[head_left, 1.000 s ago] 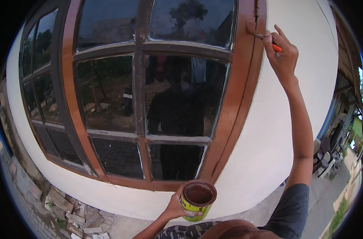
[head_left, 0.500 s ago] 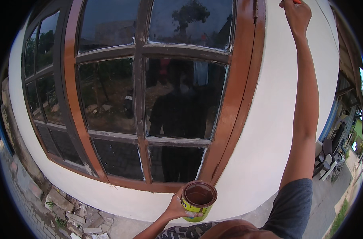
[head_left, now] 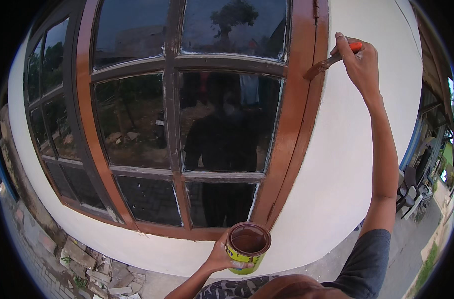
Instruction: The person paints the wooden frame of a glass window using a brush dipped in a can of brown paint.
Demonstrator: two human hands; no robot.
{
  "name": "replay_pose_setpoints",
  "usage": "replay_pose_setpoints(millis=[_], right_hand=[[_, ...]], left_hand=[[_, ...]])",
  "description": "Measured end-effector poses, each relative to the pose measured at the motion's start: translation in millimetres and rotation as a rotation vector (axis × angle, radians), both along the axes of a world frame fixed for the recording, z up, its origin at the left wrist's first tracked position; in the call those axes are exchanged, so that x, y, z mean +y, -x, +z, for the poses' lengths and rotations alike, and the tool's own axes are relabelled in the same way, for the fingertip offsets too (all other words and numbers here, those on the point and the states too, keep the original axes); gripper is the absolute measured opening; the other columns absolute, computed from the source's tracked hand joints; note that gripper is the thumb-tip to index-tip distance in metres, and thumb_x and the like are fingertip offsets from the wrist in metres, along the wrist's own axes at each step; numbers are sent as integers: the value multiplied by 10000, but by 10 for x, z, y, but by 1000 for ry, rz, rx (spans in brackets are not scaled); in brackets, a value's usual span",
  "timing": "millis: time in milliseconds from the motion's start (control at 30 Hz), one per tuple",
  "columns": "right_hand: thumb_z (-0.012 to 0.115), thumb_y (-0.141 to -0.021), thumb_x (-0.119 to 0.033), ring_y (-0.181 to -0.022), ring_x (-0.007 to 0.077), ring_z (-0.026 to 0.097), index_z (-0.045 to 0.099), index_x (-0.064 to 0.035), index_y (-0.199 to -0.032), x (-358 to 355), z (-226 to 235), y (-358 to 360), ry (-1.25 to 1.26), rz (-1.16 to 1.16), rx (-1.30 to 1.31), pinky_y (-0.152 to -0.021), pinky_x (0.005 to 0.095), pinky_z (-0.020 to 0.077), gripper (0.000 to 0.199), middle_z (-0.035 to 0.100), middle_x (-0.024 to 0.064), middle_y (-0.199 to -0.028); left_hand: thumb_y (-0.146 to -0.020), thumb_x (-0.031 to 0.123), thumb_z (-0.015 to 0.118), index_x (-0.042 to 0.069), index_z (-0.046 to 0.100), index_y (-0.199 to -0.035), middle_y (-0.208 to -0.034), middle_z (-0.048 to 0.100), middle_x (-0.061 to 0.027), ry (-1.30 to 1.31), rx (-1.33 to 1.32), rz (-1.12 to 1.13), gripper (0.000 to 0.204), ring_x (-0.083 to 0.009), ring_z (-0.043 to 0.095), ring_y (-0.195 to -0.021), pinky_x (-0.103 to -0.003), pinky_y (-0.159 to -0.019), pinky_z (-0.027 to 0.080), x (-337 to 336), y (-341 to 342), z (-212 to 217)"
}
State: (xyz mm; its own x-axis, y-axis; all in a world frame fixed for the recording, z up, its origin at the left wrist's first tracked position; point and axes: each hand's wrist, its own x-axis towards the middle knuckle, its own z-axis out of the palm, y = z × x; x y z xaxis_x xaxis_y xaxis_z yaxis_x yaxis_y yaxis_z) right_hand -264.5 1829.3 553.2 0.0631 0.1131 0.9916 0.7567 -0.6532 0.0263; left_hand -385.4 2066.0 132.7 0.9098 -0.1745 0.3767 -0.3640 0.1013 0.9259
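Note:
My right hand [head_left: 360, 67] grips a paintbrush [head_left: 331, 61] with an orange handle, its fingers closed round it. The brown-coated bristles touch the right upright of the brown-painted window frame [head_left: 297, 117], beside the seam along its outer strip. Low in front of me, my left hand [head_left: 221, 256] is wrapped round the side of an open paint can [head_left: 244, 261] with a yellow-green label. Brown paint [head_left: 249, 241] shows inside the can, and its rim is smeared with the same colour. The can stays close under the window's lower edge.
Dark glass panes [head_left: 227, 119] sit between grey-brown bars. A white wall [head_left: 346, 149] surrounds the frame. Another window [head_left: 50, 99] stands at the left. Broken slabs and rubble [head_left: 94, 266] lie at the wall's foot, lower left; a dark chair [head_left: 409, 187] is at the right.
My right hand has come down from the top edge of the view and leftward, bringing the brush onto the frame's right upright. The left hand and can are nearly unmoved.

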Motion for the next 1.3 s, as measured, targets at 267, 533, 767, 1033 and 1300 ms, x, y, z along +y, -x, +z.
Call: replay_pose_setpoints(millis=[267, 533, 767, 1033, 1300], right_hand=[[586, -948, -311, -456, 79, 468, 719, 10, -763, 121, 567, -199, -214, 147, -445, -457, 255, 363, 393, 509, 17, -487], [620, -913, -135, -446, 146, 312, 550, 2, -614, 301, -654, -44, 206, 168, -556, -438, 303, 295, 336, 417, 53, -491], [596, -905, -370, -468, 90, 394, 697, 0, -710, 277, 375, -46, -90, 81, -122, -479, 285, 336, 431, 443, 3, -463], [596, -934, -280, -426, 124, 471, 683, 5, -695, 443, 483, -171, 1, -35, -615, -443, 289, 379, 382, 506, 57, -460], [623, -916, -289, -457, 110, 425, 676, 19, -721, 372, -181, 176, -7, 63, -193, -481, 266, 359, 368, 515, 42, -496]], left_hand=[[-470, 266, 961, 64, 399, -1370, -1295, 548, -102, 17, -12, -29, 1080, -222, 530, -1219, -390, -1085, 385, 8, -46, -102], [-482, 295, 955, 62, 397, -1374, -1293, 550, -104, -4, -20, -8, 1077, -232, 530, -1221, -391, -1084, 388, 109, 19, -106], [-471, 302, 959, 65, 404, -1367, -1295, 550, -102, 1, -8, -23, 1081, -237, 529, -1222, -398, -1092, 378, 88, 40, -39], [-474, 344, 953, 67, 392, -1376, -1297, 550, -107, -30, -5, 6, 1098, -242, 528, -1228, -395, -1095, 372, 111, 118, -66], [-462, 335, 957, 57, 386, -1374, -1293, 549, -111, -35, 12, 41, 1111, -237, 525, -1226, -396, -1087, 380, 223, 175, -97]])
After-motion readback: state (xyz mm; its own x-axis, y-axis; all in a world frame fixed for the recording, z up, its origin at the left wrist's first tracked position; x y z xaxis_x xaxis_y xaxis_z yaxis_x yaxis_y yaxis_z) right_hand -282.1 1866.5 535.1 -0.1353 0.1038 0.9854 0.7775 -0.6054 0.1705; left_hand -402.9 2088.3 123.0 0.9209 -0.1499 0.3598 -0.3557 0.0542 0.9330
